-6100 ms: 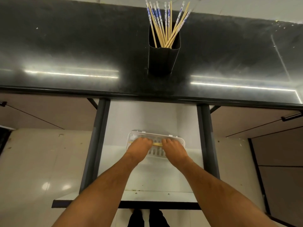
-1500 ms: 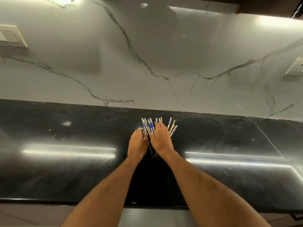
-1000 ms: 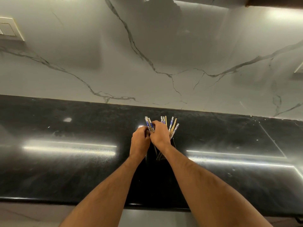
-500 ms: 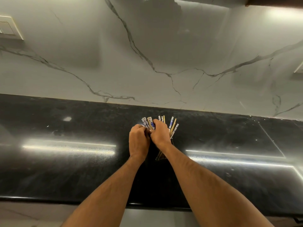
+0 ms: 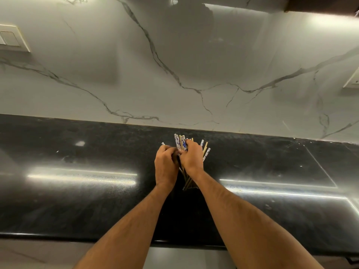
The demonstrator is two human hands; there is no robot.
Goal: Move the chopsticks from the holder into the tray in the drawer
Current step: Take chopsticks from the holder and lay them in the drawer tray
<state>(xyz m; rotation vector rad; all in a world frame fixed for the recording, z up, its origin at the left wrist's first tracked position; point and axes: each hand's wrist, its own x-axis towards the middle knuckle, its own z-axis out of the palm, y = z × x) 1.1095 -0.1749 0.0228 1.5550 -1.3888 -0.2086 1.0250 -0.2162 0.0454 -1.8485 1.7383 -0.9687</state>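
While both hands work at the bundle, the chopsticks [image 5: 183, 144] read as light, stiff, slick sticks, best gripped mid-shaft. Left hand [image 5: 166, 164] curls around a few; right hand [image 5: 191, 157] pinches patterned tops above the dark holder [image 5: 191, 188] on the desk [image 5: 77, 191].

You see two hands, the left hand [image 5: 166, 164] and the right hand [image 5: 191, 157], one bunch of chopsticks [image 5: 204, 150], too packed to count, one black counter [image 5: 77, 191], and two wall switch plates [image 5: 11, 38].

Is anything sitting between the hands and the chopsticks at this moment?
Nothing visible does. The left hand and right hand are both already curled around the chopsticks, which stand in the dark holder on the black counter.
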